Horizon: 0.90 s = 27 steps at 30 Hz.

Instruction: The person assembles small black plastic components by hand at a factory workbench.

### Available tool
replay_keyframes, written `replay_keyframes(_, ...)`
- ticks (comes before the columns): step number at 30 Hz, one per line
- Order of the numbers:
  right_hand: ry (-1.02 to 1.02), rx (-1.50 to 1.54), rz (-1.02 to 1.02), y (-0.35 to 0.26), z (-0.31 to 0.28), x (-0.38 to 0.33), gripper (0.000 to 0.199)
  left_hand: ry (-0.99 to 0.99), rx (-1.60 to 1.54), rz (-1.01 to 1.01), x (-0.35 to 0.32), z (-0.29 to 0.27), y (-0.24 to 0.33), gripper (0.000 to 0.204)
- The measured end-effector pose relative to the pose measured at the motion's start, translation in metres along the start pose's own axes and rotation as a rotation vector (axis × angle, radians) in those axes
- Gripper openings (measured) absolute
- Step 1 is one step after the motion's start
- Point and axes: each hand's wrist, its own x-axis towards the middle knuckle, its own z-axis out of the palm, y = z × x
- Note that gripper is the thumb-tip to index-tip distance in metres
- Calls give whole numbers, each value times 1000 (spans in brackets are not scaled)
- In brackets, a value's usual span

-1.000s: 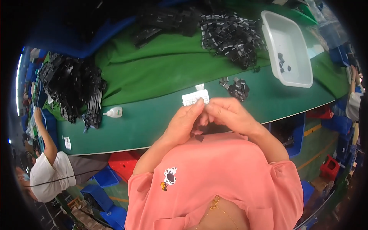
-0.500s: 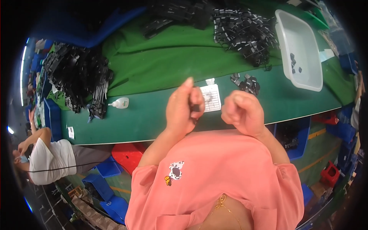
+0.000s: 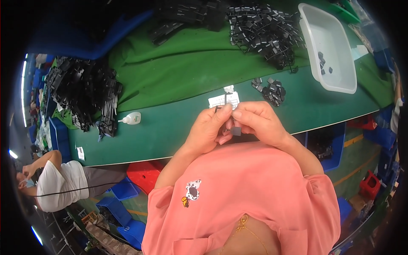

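My left hand [image 3: 209,131] and my right hand [image 3: 256,123] meet close to my chest, above the near edge of the green table [image 3: 170,123]. Between their fingertips they pinch a small black plastic part [image 3: 235,130]. Just beyond the fingers a white label sheet [image 3: 222,100] lies on the table. A small heap of black parts [image 3: 272,90] sits to the right of the sheet.
A white tray [image 3: 327,78] with a few dark pieces stands at the right. Big piles of black parts lie at the left [image 3: 85,95] and at the back [image 3: 259,29]. A small white bottle [image 3: 131,119] lies left of my hands. Another person [image 3: 59,180] sits at the lower left.
Half a second ago my hands were apart with the left thumb raised; they have come together on the small black part.
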Motion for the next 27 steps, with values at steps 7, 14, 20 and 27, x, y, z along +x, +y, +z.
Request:
replay_keyframes(7, 6, 407, -108, 20, 3, -2, 23, 3, -147, 98, -4, 11, -6, 32)
replay_keyframes(14, -11, 856, -233, 23, -10, 1, 32, -8, -472, 143, 2, 4, 6, 32)
replay_keyframes(20, -141, 429, -9, 25, -10, 2, 20, 115, 7, 313, 5, 4, 9, 29)
replay_keyframes(27, 54, 173, 21, 10, 0, 2, 28, 159, 317, 364, 8, 9, 9, 33)
